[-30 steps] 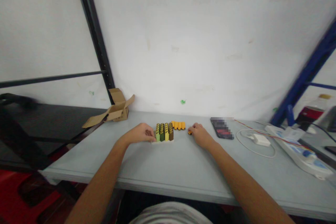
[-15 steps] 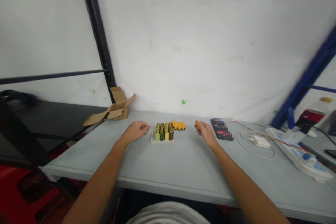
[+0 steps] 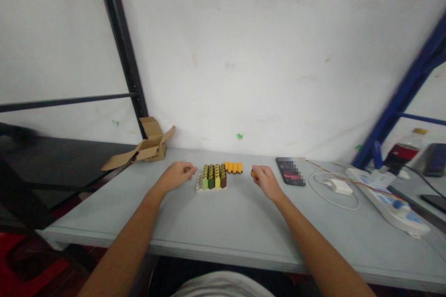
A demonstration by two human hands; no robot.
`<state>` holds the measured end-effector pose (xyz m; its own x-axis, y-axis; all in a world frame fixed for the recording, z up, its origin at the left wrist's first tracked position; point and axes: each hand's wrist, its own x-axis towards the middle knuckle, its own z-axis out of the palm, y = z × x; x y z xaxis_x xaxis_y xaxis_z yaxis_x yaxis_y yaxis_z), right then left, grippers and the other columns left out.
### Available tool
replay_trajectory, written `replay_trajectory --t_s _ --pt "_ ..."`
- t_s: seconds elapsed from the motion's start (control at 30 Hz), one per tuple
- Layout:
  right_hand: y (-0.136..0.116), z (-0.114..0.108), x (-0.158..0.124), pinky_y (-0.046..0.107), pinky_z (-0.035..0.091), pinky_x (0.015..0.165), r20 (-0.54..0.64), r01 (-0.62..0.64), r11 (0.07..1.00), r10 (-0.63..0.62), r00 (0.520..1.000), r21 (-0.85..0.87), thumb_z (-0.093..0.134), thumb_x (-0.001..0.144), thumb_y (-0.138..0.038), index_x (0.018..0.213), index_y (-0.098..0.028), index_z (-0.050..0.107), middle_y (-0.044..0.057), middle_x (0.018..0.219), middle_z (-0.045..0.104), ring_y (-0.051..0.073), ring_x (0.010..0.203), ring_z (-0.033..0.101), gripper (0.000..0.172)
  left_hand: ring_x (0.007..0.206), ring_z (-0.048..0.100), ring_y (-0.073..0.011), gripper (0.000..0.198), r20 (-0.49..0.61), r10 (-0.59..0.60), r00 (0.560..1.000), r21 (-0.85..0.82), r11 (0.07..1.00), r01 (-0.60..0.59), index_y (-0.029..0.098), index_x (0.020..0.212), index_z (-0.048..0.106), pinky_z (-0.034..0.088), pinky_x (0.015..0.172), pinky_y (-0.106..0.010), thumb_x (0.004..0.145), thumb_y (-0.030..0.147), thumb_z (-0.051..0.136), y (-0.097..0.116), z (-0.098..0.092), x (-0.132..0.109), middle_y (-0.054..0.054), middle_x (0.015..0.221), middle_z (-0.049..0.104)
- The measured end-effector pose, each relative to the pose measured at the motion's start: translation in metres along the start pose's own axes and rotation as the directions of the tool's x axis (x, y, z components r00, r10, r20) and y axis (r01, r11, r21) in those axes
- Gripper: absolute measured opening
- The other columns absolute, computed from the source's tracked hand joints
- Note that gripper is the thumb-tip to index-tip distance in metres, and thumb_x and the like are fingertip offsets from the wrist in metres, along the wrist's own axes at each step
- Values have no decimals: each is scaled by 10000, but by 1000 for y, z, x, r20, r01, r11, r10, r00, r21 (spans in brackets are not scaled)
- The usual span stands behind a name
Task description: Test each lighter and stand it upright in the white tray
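A white tray (image 3: 200,184) on the table holds upright blocks in rows of light green, dark green, yellow and brown, with yellow-and-black tops. Its leftmost part shows bare white slots. My left hand (image 3: 177,175) rests just left of this tray, fingers curled together, with nothing visible in them. Several orange blocks (image 3: 234,167) lie side by side behind the tray's right corner. To the right of them, my right hand (image 3: 266,181) is closed around one orange block (image 3: 254,174), mostly hidden by the fingers.
An opened cardboard box (image 3: 153,147) stands at the back left by the wall. Right of my right hand lies a phone (image 3: 290,171). Farther right are a white charger (image 3: 340,187) with its cable, a power strip (image 3: 386,202) and a bottle of dark drink (image 3: 406,148).
The whole view has shifted slightly, so things appear a little further left. My right hand has moved slightly toward the orange blocks, still holding its orange block. My left hand stays beside the tray.
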<state>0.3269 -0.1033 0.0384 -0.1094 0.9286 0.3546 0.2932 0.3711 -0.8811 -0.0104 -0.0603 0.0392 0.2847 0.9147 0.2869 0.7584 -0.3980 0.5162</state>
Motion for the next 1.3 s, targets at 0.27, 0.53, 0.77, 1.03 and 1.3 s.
replay_trajectory --t_s 0.27,0.53,0.77,1.03,1.3 --pt "-4 11 -13 225 281 488 37 -5 993 0 999 118 351 894 -291 939 -250 397 -85 538 386 133 497 364 77 564 579 -165 446 22 -1 1000 -1 1000 1 188 631 611 372 554 -246 874 541 486 4 0 -1 -23 606 676" --pt "0 14 -11 209 222 463 38 -53 961 44 998 271 354 887 -320 925 -259 338 -101 531 333 116 467 295 73 572 584 -161 441 -36 15 999 0 1000 -15 180 653 634 377 558 -242 898 517 487 3 -2 1 -24 611 677" --pt "6 16 -14 206 247 511 153 -23 957 -23 988 291 408 937 -387 1088 -280 253 -107 619 373 110 514 296 242 634 591 -155 380 -128 198 972 67 979 -191 175 776 700 401 610 -249 940 436 479 53 1 0 -17 693 697" --pt "-1 42 -20 221 349 649 273 212 949 -273 922 233 498 755 -71 1120 -271 228 -55 821 385 110 694 393 496 944 635 -220 299 -164 564 809 -90 808 -582 190 1072 673 476 881 -346 843 382 690 100 35 -9 -82 984 722" --pt "-30 80 -7 286 432 719 337 344 926 -376 863 152 501 742 -53 1143 -253 224 11 976 422 130 791 486 526 916 653 -193 122 -183 538 823 -263 779 -569 183 928 696 498 852 -308 853 266 650 93 27 -9 -76 950 719"
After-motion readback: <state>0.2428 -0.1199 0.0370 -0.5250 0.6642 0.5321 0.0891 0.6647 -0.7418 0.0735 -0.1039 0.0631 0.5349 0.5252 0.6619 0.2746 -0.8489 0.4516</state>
